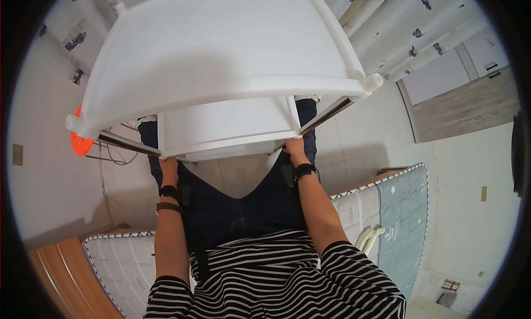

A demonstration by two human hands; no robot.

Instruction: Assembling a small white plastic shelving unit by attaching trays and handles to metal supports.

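A white tiered storage rack stands in front of me, its broad top shelf (pixel 221 42) nearest the camera. Shiny metal posts join it to a smaller-looking middle shelf (pixel 232 120) lower down, and part of another tier shows beneath. My left hand (pixel 168 168) is closed at the near left post, just under the middle shelf's corner. At the matching right corner my right hand (pixel 296 149) grips the post, fingers curled. The shelf corners hide part of the fingers of both hands. The left metal post (pixel 130 142) and right metal post (pixel 326 115) slant between the tiers.
I sit on a bed with a quilted grey and white mattress (pixel 401 219), legs spread around the rack. An orange round object (pixel 82 145) and thin wire frame sit beyond the left post. Patterned curtains (pixel 409 37) hang behind; a cabinet (pixel 464 106) stands far right. A cream-coloured object (pixel 369 239) lies on the mattress.
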